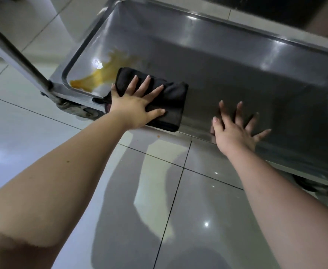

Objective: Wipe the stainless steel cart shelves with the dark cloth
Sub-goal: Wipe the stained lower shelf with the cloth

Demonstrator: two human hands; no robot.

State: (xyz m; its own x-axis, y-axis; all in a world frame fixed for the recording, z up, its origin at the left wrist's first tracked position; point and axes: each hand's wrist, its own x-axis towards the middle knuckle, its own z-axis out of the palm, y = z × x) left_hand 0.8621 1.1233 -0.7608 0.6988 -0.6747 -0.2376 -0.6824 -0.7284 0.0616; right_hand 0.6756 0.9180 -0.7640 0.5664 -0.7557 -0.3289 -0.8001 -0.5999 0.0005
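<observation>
Floor: glossy pale tiles underfoot, mirroring both arms.
Right: right hand is flat on the shelf near its front rim, fingers straight and spread, grasping nothing.
Left: left hand presses the dark cloth, fingers splayed on top, not curled round it.
Cloth: folded, on the steel shelf at the front rim, just beside the yellow spill.
Spill: spread across the shelf's left corner, unwiped.
Risk: a flat palm may let the cloth slide or unfold, smearing yellow over clean steel; the cart could roll on its caster.

Bare L hand & R hand, bare forearms, short plain nails
</observation>
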